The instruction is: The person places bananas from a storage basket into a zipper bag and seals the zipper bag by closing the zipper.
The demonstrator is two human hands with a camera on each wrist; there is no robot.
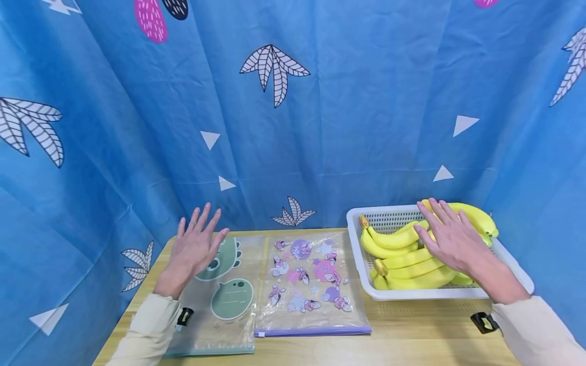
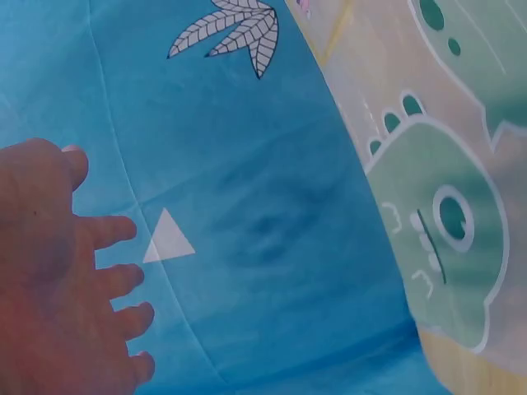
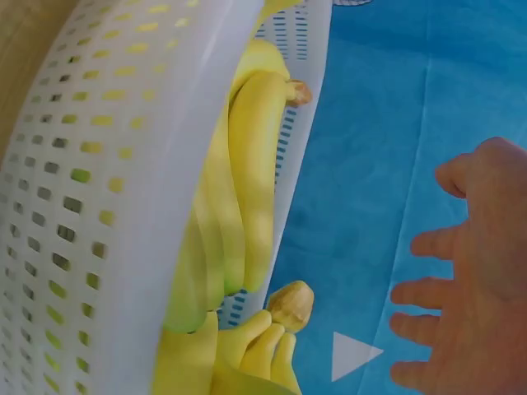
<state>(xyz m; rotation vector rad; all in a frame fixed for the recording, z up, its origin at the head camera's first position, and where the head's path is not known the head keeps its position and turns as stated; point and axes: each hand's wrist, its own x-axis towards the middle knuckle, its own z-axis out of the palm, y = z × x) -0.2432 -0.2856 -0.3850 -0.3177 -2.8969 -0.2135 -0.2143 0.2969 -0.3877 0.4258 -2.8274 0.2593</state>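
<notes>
My left hand (image 1: 196,247) is held up with its fingers spread, above a clear zip bag with green dinosaur prints (image 1: 231,300). In the left wrist view that hand (image 2: 74,263) shows at the left edge and holds nothing. Over the white plastic basket (image 1: 361,284) on the right hovers my right hand (image 1: 450,236), its fingers straight and its palm bare. Several bunches of yellow bananas (image 1: 412,269) lie in the basket, partly hidden by that hand. The right wrist view has the bananas (image 3: 251,181) beside the right hand (image 3: 469,280).
A second clear zip bag (image 1: 311,295) with pink and purple cartoon prints and a purple slider lies flat between the dinosaur bag and the basket. All rest on a wooden table (image 1: 412,335). A blue patterned curtain (image 1: 366,127) hangs behind and at both sides.
</notes>
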